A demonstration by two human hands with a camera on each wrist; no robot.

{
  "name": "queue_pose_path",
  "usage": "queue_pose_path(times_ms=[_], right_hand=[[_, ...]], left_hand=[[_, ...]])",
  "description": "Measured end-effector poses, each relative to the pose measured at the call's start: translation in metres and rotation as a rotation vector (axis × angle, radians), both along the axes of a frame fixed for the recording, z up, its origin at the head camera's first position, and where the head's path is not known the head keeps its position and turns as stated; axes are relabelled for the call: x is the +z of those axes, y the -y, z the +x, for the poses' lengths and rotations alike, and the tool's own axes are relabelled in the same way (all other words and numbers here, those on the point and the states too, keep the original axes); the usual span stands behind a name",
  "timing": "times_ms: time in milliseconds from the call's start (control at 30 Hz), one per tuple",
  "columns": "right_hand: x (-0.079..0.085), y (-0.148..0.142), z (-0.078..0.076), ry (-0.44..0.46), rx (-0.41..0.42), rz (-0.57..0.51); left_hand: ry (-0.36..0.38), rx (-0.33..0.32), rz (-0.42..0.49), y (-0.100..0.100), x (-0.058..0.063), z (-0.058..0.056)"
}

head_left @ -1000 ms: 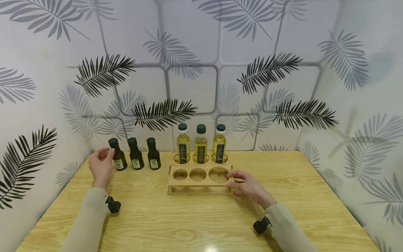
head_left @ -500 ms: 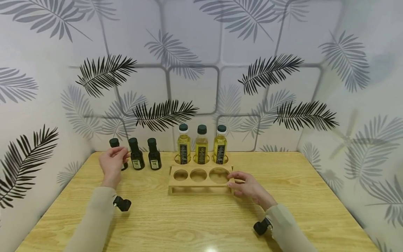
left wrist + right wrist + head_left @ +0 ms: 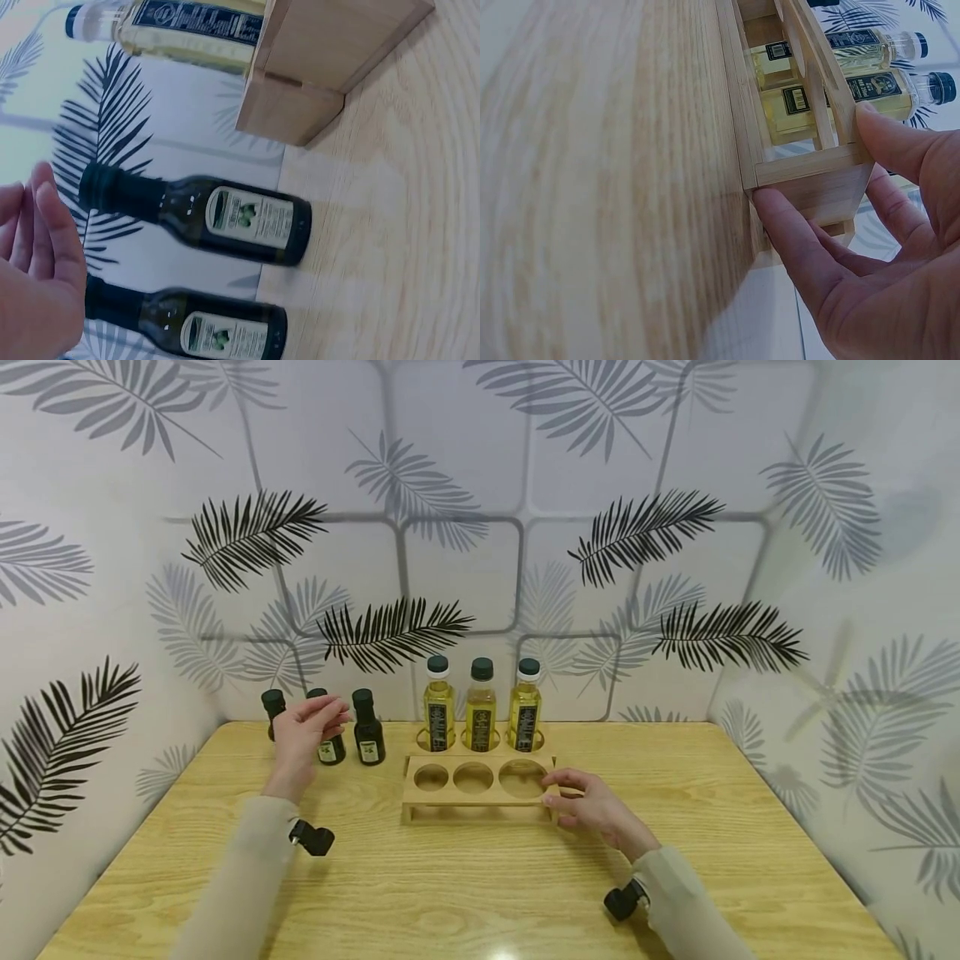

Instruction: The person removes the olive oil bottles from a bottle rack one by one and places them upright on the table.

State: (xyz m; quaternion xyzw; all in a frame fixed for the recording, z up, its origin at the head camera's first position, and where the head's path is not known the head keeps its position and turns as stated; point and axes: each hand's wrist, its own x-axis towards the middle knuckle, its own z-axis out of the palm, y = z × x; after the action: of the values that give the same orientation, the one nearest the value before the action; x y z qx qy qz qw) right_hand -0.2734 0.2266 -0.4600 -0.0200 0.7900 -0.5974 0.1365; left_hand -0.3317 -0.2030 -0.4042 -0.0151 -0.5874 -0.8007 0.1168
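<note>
At the far left, the cap and shoulder of a dark bottle (image 3: 273, 702) are being shown beside the left hand (image 3: 300, 742), its lower part being hidden by that hand. The left hand is being held in front of a second dark bottle (image 3: 328, 750), whose neck is being covered by it, while the pale label is being left in sight. The fingers are being kept together and gently bent, their tips being brought close to the thumb, and nothing is being gripped. A third dark bottle (image 3: 368, 735) is being seen upright just to the right of the fingertips; whether its cap is being touched cannot be told from the head view, though a gap is being shown in the left wrist view.

Farther right, a wooden rack (image 3: 448, 796) is being supported by the wood-grain table (image 3: 420, 893). In its back row, three upright bottles of yellow oil are being held: a left oil bottle (image 3: 438, 706), a middle oil bottle (image 3: 481, 710) and a right oil bottle (image 3: 525, 703), all being topped by dark green caps. In its front row, three round holes are being left unfilled.

The rack's right end is being gripped by the right hand (image 3: 596, 810), the thumb and fingers being parted only as far as the wood between them requires. Behind everything, a leaf-patterned wall (image 3: 465, 443) is being seen.
</note>
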Motion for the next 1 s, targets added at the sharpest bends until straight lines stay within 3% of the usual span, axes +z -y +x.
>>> queue_pose_path(times_ms=[300,667,1000], right_hand=[[0.0,0.0,0.0,0.0,0.008,-0.007],[0.0,-0.001,0.001,0.001,0.01,-0.004],[-0.001,0.0,0.0,-0.002,0.004,-0.004]], left_hand=[[-0.115,-0.107,-0.099,-0.029,0.0,-0.01],[-0.066,-0.09,-0.334,-0.062,-0.004,-0.02],[-0.068,-0.167,-0.373,-0.084,-0.01,-0.031]])
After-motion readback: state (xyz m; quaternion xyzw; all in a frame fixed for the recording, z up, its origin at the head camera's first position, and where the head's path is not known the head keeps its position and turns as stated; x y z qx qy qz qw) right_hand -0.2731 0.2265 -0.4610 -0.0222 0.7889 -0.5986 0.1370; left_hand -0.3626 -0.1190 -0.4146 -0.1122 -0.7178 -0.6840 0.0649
